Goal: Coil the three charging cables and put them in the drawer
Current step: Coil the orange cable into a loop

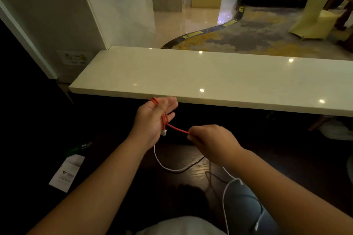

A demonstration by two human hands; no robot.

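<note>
Taking the pale stone counter (210, 76) as the marker, a white leaflet (66, 173) lies well below its left end on the dark floor, with a dark green printed pack (80, 148) just above the leaflet. Just under the counter's front edge, near its middle, the person's left hand (152, 120) is held palm up with fingers straight and spread. The red cable (165, 120) is looped around that hand, over the fingertips and down across the palm, and its white plug (163, 132) hangs at the heel of the hand. A short taut stretch of the red cable runs rightward from there to the right hand (208, 139), lower and further from the counter edge, whose fingertips are curled and pinch the cable. Below both hands a white cable (177, 169) curves loose on the dark wooden floor (191, 158), and to its right a second pale cable (227, 196) trails down across the person's knee (242, 202).
</note>
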